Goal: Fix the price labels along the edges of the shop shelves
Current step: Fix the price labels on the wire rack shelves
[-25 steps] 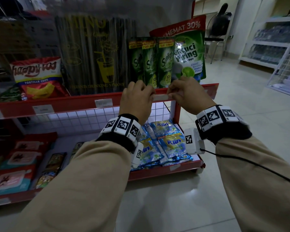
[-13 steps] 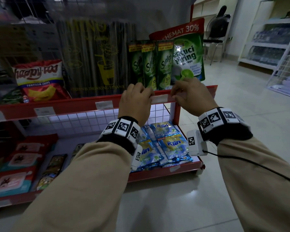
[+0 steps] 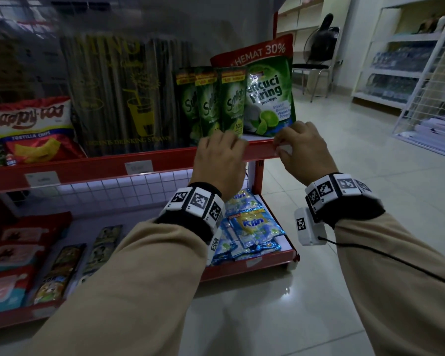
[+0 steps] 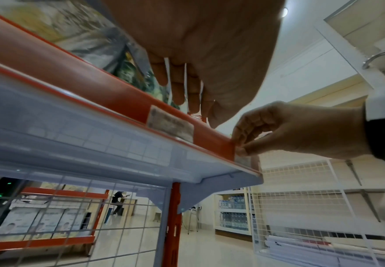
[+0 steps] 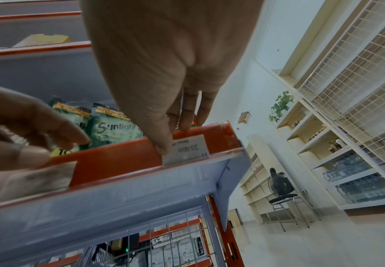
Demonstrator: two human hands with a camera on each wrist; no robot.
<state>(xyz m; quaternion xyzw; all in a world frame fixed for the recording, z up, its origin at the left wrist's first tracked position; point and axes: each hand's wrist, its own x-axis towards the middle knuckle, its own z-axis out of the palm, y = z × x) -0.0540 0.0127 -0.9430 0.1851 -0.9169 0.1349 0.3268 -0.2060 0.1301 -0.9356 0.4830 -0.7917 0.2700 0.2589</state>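
Observation:
Along the front of the upper shelf runs a red rail point(image 3: 100, 165) that carries white price labels. My right hand point(image 3: 285, 142) pinches one label point(image 5: 189, 150), printed 20.000, near the rail's right end. Its thumb point(image 5: 164, 146) lies on the label's front and its fingers reach over the rail top. My left hand point(image 3: 229, 142) is a hand's width to the left. Its fingers hook over the rail top and its thumb point(image 5: 22, 157) sits at the front, just above a second label point(image 4: 170, 126) in the rail. Bare rail point(image 3: 261, 147) shows between my hands.
Green Sunlight pouches point(image 3: 216, 106) and a bigger green pouch point(image 3: 267, 93) stand right behind the rail. Further left are a straw pack point(image 3: 129, 104) and a chips bag point(image 3: 34, 129). Blue sachets point(image 3: 254, 227) lie on the lower shelf. A white wire rack point(image 3: 427, 104) stands at the right.
My hands have drawn apart. The right hand has moved right along the rail toward its end. The white label seen between them earlier no longer shows there.

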